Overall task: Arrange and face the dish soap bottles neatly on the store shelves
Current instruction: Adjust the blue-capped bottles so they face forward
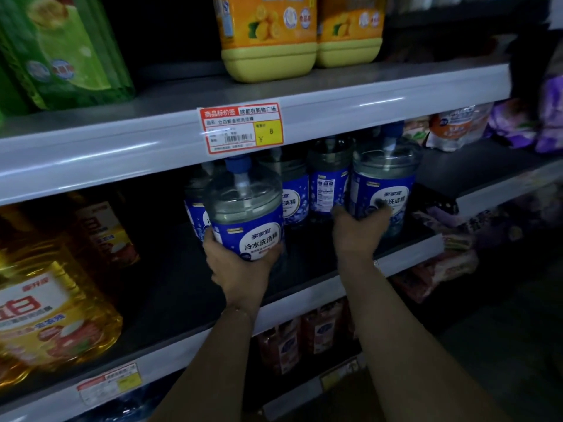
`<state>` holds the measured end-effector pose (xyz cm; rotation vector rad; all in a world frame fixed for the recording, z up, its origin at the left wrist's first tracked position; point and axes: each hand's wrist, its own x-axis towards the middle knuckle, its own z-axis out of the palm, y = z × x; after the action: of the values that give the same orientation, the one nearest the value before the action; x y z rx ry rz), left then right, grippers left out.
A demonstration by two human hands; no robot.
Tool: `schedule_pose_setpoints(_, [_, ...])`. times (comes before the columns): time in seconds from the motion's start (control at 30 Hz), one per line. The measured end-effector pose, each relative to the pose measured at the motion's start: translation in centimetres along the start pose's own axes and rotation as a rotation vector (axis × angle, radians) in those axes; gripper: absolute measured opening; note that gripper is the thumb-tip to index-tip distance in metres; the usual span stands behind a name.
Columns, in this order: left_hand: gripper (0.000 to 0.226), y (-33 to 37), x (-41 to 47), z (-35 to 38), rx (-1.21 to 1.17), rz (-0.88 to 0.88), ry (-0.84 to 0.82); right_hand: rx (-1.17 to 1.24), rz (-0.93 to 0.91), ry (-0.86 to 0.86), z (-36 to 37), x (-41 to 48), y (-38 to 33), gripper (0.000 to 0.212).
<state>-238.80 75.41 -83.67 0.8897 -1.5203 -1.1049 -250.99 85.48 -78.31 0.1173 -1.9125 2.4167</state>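
Left hand [236,269] grips clear blue-labelled bottle [243,205]; right hand [356,233] seemingly another [384,178].

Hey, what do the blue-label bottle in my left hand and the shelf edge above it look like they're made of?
The blue-label bottle: clear, glossy plastic, probably; the pump tube shows through its dome. The shelf edge: seemingly painted grey metal, smooth with streak highlights, though plastic trim is possible.

Dim, murky light; glare streaks the shelf edge [377,102] above the right grip [359,226]; frame edges blur and bend.
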Motion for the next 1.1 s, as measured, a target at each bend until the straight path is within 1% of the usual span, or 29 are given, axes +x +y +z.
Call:
schedule_pose_setpoints(0.03, [0.118, -0.2, 0.0, 0.1, -0.008, 0.014, -0.002, -0.068, 0.016, 0.095, -0.7, 1.3, 0.0, 0.079])
schedule_pose_setpoints(0.07, [0.119, -0.4, 0.0, 0.2, -0.012, 0.023, 0.001, -0.159, 0.039, 0.151, -1.4, 2.6, 0.0, 0.091])
schedule_pose_setpoints(0.17, [0.12, -0.7, 0.2, 0.3, -0.015, 0.033, 0.014, -0.367, 0.043, 0.223, -2.9, 5.7, -0.3, 0.115])
schedule_pose_setpoints(0.23, [0.122, -0.8, 0.2, 0.4, -0.018, 0.029, 0.014, -0.432, 0.007, 0.172, -3.2, 7.1, -0.3, 0.125])
schedule_pose_setpoints(0.33, [0.12, -0.8, 0.1, 0.4, -0.031, 0.038, 0.012, -0.531, -0.13, 0.009, -2.9, 8.2, 0.4, 0.138])
schedule_pose_setpoints(0.37, [0.12, -0.9, 0.1, 0.3, -0.032, 0.039, 0.01, -0.531, -0.163, -0.014, -2.8, 8.3, 0.6, 0.14])
schedule_pose_setpoints(0.43, [0.12, -0.9, 0.2, 0.3, -0.029, 0.039, 0.005, -0.47, -0.179, -0.011, -2.6, 8.8, 0.8, 0.141])
schedule_pose_setpoints(0.5, [0.122, -0.9, 0.2, 0.2, -0.028, 0.038, 0.003, -0.423, -0.153, -0.002, -2.5, 9.4, 0.8, 0.14])
schedule_pose_setpoints(0.57, [0.121, -0.8, 0.2, 0.1, -0.029, 0.034, 0.001, -0.431, -0.151, -0.007, -2.6, 10.0, 1.0, 0.134])
schedule_pose_setpoints(0.63, [0.119, -0.6, 0.1, 0.1, -0.026, 0.043, 0.005, -0.42, -0.188, -0.04, -3.0, 10.3, 1.3, 0.128])
schedule_pose_setpoints(0.73, [0.119, -0.4, 0.0, 0.2, -0.033, 0.046, 0.014, -0.353, -0.264, -0.181, -3.8, 10.2, 1.9, 0.123])
schedule_pose_setpoints(0.87, [0.118, 0.2, -0.2, 1.0, -0.036, 0.036, -0.002, -0.286, -0.32, -0.355, -4.3, 8.9, 2.5, 0.119])
schedule_pose_setpoints(0.97, [0.113, 0.7, -0.6, 1.9, -0.061, 0.052, -0.066, -0.226, -0.352, -0.434, -4.0, 7.6, 2.9, 0.11])
schedule_pose_setpoints(1.03, [0.104, 0.9, -0.8, 2.5, -0.107, 0.058, -0.144, -0.189, -0.359, -0.46, -3.8, 7.1, 3.3, 0.108])
schedule_pose_setpoints(1.1, [0.1, 1.0, -1.0, 3.0, -0.14, 0.066, -0.227, -0.16, -0.36, -0.474, -3.8, 7.0, 3.6, 0.107])
